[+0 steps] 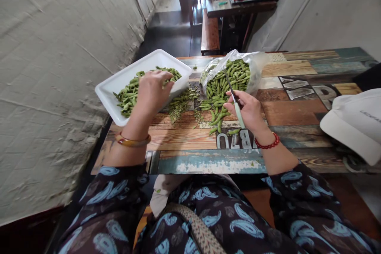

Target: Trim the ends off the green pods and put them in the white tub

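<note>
Patchwork plank worktop (187,139), rough white wall (68,39) left of the tub (150,58), edamame pods (127,94) inside tub and in plastic bag (258,66) to its right, left fingers (164,74) over tub, hold unclear, right fingers (243,97) gripping green-handled cutting tool (239,115)

Free tabletop (293,112) between bag (256,70) and cap (353,121)

One white tub (154,58), one clear bag (258,69), green pods (127,92) too many to count.
Hands come to two: one left hand (153,89) over the tub, one right hand (248,109) right of it, with one green-handled tool (239,116). Wristwear, two: one amber bangle (132,140) on the tub's near side, one red bead bracelet (268,141) farther right. Tables, two: one table (184,139) beneath the tub, a second table (213,8) beyond it, alongside one bench (210,33). One white cap (354,121) lies far right of the tub.
</note>
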Tool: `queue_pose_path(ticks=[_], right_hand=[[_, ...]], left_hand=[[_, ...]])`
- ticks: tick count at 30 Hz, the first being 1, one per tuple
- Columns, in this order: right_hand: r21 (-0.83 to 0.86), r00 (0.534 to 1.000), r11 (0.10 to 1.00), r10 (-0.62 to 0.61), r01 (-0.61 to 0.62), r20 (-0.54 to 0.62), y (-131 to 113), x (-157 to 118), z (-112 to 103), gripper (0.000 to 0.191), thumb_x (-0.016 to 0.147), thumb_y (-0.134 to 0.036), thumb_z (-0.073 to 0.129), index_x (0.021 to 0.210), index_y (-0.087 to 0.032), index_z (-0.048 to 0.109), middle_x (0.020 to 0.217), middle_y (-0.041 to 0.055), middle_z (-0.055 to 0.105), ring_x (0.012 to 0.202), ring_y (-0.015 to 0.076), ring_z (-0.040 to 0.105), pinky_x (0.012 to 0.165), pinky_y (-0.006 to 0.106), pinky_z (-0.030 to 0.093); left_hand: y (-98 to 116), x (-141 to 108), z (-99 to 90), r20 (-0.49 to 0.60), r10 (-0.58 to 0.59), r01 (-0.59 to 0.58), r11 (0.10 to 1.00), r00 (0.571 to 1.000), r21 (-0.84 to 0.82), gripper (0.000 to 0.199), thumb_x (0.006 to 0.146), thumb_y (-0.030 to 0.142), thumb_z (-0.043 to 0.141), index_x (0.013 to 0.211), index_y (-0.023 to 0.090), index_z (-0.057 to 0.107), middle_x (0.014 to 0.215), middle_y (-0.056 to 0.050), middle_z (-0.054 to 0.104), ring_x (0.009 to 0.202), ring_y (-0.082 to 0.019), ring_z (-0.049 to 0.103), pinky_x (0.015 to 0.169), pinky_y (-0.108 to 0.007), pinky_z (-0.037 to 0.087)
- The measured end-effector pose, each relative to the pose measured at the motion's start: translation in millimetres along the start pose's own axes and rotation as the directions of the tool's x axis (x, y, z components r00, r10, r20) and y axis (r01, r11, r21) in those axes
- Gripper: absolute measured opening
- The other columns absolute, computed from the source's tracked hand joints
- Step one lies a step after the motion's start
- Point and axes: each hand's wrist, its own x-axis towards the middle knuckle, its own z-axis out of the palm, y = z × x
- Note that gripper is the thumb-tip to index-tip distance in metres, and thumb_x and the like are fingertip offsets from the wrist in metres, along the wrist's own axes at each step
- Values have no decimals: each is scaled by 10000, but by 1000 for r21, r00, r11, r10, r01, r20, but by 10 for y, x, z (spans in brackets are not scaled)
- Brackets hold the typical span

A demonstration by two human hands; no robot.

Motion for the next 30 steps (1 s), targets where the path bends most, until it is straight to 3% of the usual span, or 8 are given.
queue_pose_path(ticks=[5, 10, 17, 22, 24, 25, 27, 30], right_hand=[[6, 1000, 1000, -8, 8, 4, 43, 1, 10, 360, 839, -460, 719, 1090, -202, 692, 851, 42, 708, 793, 211, 682, 791, 360, 565], [8, 999, 1000, -30, 30, 21, 59, -5, 30, 342, 840, -396, 722, 1114, -194, 690, 859, 47, 713, 787, 209, 679, 778, 360, 564], [12, 999, 1000, -21, 21, 27, 28, -20, 36, 329, 845, -372, 715, 1118, -190, 690, 864, 41, 708, 745, 182, 664, 733, 321, 554], [5, 999, 1000, -7, 7, 38, 2, -24, 38, 323, 837, -366, 722, 1100, -183, 692, 858, 44, 705, 758, 186, 661, 730, 320, 548], [0, 999, 1000, 9, -9, 36, -12, -20, 32, 322, 833, -369, 723, 1092, -179, 693, 852, 44, 703, 756, 184, 658, 728, 318, 546], [2, 999, 1000, 15, -15, 33, -19, -17, 28, 322, 834, -370, 722, 1090, -178, 694, 848, 42, 702, 748, 181, 656, 725, 315, 544], [9, 999, 1000, 24, -24, 28, -30, -12, 24, 325, 835, -368, 720, 1093, -173, 693, 845, 39, 701, 730, 171, 653, 716, 305, 541], [13, 999, 999, 35, -35, 40, -32, -12, 28, 327, 836, -362, 721, 1095, -164, 689, 839, 36, 698, 708, 161, 650, 700, 293, 537]], left_hand=[[536, -198, 509, 301, 143, -141, 990, 943, -28, 229, 897, 245, 550, 938, 157, 757, 967, -122, 713, 903, -251, 615, 844, -381, 458], [723, -274, 872, 349, 157, -212, 969, 924, 124, 251, 877, 224, 581, 1065, 143, 727, 1106, -149, 684, 1041, -308, 581, 875, -419, 447], [856, -414, 891, 380, 165, -220, 970, 910, 106, 255, 931, 198, 490, 1022, 157, 725, 1011, -133, 682, 998, -289, 581, 821, -407, 435], [792, -505, 852, 328, 171, -75, 955, 929, -285, 176, 865, 122, 559, 856, 152, 732, 886, -90, 688, 879, -219, 596, 821, -359, 445], [727, -511, 855, 293, 65, 113, 826, 954, -552, 163, 839, 121, 593, 912, 141, 738, 856, -65, 677, 796, -171, 592, 772, -313, 457], [697, -511, 856, 304, -6, 221, 702, 952, -677, 186, 836, 145, 611, 973, 136, 736, 846, -53, 672, 756, -150, 587, 738, -292, 460], [648, -512, 853, 395, -111, 408, 351, 912, -843, 271, 824, 220, 660, 1072, 130, 719, 804, -32, 660, 679, -117, 569, 665, -254, 457], [612, -520, 834, 557, -130, 543, -129, 820, -830, 293, 742, 247, 754, 997, 106, 724, 723, -19, 641, 605, -88, 554, 596, -216, 455]])
